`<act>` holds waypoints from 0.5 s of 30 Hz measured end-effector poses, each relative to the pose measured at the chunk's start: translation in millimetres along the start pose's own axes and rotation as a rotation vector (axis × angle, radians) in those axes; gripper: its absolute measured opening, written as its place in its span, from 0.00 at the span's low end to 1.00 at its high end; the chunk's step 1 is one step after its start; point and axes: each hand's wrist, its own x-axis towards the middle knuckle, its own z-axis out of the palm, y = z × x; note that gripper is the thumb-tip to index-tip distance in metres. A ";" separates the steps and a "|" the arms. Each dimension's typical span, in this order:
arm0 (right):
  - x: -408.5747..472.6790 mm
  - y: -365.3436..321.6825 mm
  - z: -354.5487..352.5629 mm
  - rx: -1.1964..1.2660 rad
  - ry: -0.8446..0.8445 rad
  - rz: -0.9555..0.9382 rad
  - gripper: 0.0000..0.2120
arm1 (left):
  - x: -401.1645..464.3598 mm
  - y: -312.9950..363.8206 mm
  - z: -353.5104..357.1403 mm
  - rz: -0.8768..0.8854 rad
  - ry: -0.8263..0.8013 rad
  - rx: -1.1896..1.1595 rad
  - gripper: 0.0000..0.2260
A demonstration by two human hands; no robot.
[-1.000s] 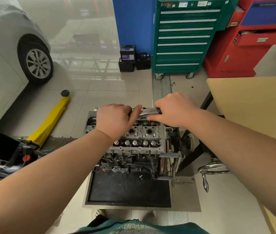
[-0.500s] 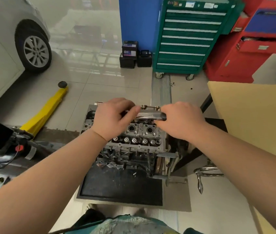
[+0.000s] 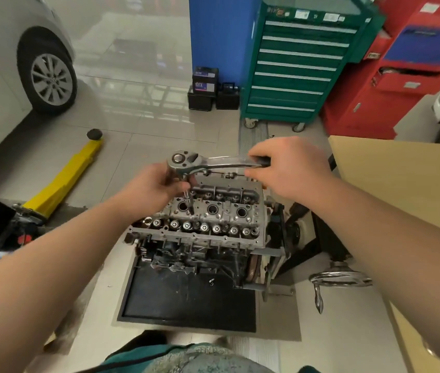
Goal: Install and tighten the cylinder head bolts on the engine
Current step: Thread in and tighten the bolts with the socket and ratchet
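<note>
Both bare arms reach in over the grey metal engine cylinder head, which sits bolted on a stand at the centre of the floor. The chrome ratchet wrench lies level above the head's far edge, at about 12 o'clock from its middle. The left hand grips just under the wrench's round head, fingers curled around the drive and the top of the dark, splined bit extension. That extension hangs down, slightly tilted, its tip at the left of the 3 large round bores; I cannot tell whether it touches a bolt. The right hand is clenched around the wrench's dark handle at the 3 o'clock end.

Under the engine lies a black rectangular drip tray. At 9 o'clock from the engine a yellow floor jack stretches across the tiles, with a silver car's wheel beyond it at 10 o'clock. A green tool cabinet with 8 drawers stands at 1 o'clock, 2 black car batteries just beside its left foot and a red tool cabinet on its right. A tan board tabletop fills 3 o'clock, with a chrome crank handle at 4 o'clock from the engine.
</note>
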 end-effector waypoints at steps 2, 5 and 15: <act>2.6 -6.8 -7.3 0.035 0.031 -0.009 0.13 | -1.3 6.1 -21.6 0.055 -0.016 0.019 0.07; 3.8 -23.3 -6.4 0.073 0.060 -0.024 0.15 | -6.4 -0.7 -43.8 0.065 -0.058 0.023 0.07; 6.6 -56.2 34.7 0.039 -0.040 -0.025 0.13 | -10.3 -64.9 -45.8 -0.009 -0.141 0.035 0.08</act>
